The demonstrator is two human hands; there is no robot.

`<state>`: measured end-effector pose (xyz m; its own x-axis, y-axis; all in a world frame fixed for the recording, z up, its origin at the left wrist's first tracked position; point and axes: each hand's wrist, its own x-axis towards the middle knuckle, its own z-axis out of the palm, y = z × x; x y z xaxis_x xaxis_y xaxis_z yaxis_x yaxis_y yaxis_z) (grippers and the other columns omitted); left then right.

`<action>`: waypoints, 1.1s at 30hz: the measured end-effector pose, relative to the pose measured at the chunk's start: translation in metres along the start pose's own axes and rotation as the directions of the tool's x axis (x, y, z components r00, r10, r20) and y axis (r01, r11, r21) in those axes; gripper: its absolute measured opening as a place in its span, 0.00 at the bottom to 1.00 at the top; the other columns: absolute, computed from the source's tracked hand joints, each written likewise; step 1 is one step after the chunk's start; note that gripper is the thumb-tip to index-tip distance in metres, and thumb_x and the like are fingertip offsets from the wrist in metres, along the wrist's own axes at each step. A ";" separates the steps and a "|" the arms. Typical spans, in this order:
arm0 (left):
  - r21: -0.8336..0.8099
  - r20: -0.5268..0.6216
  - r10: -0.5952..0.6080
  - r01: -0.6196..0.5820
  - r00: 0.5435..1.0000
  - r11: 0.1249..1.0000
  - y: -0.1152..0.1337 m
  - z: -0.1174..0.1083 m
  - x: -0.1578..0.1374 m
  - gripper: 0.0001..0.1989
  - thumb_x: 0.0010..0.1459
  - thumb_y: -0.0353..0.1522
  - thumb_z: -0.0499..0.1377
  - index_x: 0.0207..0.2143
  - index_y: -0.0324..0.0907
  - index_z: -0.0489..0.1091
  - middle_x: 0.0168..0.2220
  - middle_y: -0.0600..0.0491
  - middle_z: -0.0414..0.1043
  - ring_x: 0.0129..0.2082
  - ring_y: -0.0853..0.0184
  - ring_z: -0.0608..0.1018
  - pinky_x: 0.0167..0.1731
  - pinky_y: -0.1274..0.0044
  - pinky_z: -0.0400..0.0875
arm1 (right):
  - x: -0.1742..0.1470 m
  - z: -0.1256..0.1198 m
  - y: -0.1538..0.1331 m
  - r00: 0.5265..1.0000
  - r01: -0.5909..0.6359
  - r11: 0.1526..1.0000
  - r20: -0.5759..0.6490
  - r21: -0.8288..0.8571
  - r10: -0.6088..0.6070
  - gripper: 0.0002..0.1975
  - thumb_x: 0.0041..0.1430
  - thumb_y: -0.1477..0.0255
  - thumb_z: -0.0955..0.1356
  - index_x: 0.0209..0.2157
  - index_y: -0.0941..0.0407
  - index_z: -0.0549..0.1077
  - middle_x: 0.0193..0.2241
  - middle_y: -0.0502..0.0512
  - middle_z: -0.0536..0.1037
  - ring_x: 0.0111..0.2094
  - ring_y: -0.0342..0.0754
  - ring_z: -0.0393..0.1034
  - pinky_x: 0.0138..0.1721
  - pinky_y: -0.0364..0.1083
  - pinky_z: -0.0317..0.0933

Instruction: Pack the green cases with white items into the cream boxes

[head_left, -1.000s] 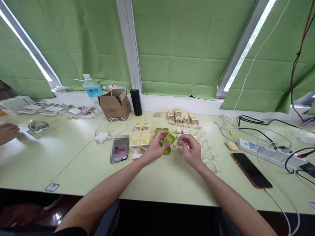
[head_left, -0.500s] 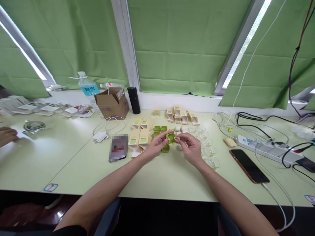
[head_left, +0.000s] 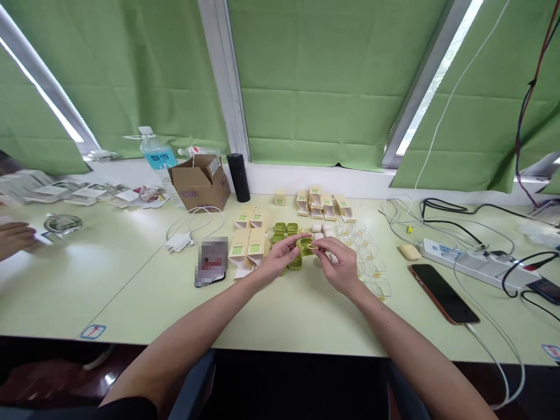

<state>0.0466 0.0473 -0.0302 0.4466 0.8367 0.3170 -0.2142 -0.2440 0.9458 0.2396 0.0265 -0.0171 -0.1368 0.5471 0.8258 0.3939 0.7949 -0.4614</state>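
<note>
Setting: green blinds (head_left: pixel 345 81) behind a pale tabletop (head_left: pixel 306 326). All places are given from the green container.

Item 1: green container (head_left: pixel 305 245), one, small and squarish, raised above the tabletop, hollow side toward the camera.
Grip, left hand (head_left: pixel 282 258): thumb and fingers pressed about the container's left side.
Item 2: pale ring-like piece (head_left: pixel 312 247), one, at the container's right edge.
Grip, right hand (head_left: pixel 340 263): fingertips pinched on the piece.
Change: half a second ago the piece stood just beside the container; it now overlaps the right edge. Judged: the two pieces have been brought together, though whether the ring is within the hollow or only against the rim cannot be told.

Just behind and below it: further green containers (head_left: pixel 292 227), set close together.
Behind, slightly right: pinkish-white cylinders (head_left: pixel 317 227), partly hidden by the right hand.
Right: clear cups (head_left: pixel 380 287), in rows.
Left: cream cartons (head_left: pixel 256 245); past these, a blurred-out flat item (head_left: pixel 210 261).
Behind, near the wall: more cream cartons (head_left: pixel 328 209).
Far right: dark-screened phone (head_left: pixel 445 293), cable attached.
Far left: another person's hand (head_left: pixel 16 239).
</note>
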 end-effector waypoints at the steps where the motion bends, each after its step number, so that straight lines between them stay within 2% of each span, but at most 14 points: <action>1: -0.008 0.010 0.007 -0.007 1.000 1.000 0.000 0.000 0.000 0.28 0.60 0.50 0.65 0.58 0.47 0.75 0.52 0.44 0.77 0.54 0.56 0.76 0.58 0.64 0.68 | 0.000 0.000 0.001 0.999 0.032 0.999 0.013 -0.027 -0.032 0.08 0.67 0.74 0.67 0.41 0.50 0.79 0.34 0.55 0.82 0.35 0.51 0.76 0.36 0.51 0.70; 5: 0.001 0.025 -0.002 0.002 1.000 1.000 0.001 0.000 0.000 0.28 0.59 0.50 0.66 0.58 0.48 0.75 0.55 0.44 0.76 0.55 0.56 0.76 0.58 0.64 0.68 | -0.001 0.000 0.006 0.987 0.157 0.972 0.072 -0.173 -0.146 0.08 0.67 0.75 0.67 0.40 0.51 0.78 0.33 0.56 0.81 0.35 0.51 0.73 0.35 0.51 0.65; 12: 0.092 0.033 -0.027 0.024 0.999 0.995 -0.001 -0.003 -0.002 0.30 0.60 0.51 0.65 0.60 0.47 0.74 0.56 0.43 0.75 0.52 0.57 0.77 0.55 0.63 0.70 | -0.003 0.001 0.011 0.972 0.226 0.934 0.127 -0.278 -0.197 0.07 0.68 0.76 0.67 0.39 0.52 0.77 0.33 0.54 0.81 0.34 0.50 0.70 0.36 0.51 0.57; 26: 0.161 0.055 0.012 -0.021 0.998 0.987 -0.004 -0.006 -0.003 0.29 0.62 0.49 0.64 0.60 0.44 0.74 0.45 0.44 0.76 0.49 0.56 0.77 0.54 0.63 0.70 | 0.000 -0.001 0.007 0.962 0.266 0.899 0.149 -0.348 -0.227 0.08 0.68 0.75 0.67 0.35 0.51 0.77 0.30 0.52 0.81 0.33 0.50 0.66 0.34 0.51 0.53; 33: 0.187 0.068 0.006 -0.018 0.998 0.982 -0.002 -0.004 -0.004 0.31 0.62 0.50 0.63 0.62 0.44 0.72 0.49 0.43 0.75 0.49 0.57 0.76 0.53 0.63 0.70 | -0.001 -0.001 0.013 0.959 0.260 0.908 0.195 -0.329 -0.204 0.11 0.69 0.72 0.67 0.32 0.50 0.78 0.26 0.50 0.80 0.30 0.48 0.66 0.34 0.51 0.52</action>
<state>0.0423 0.0464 -0.0331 0.5030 0.8003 0.3263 -0.0560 -0.3465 0.9364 0.2457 0.0362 -0.0236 -0.3889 0.4137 0.8232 0.6211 0.7777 -0.0974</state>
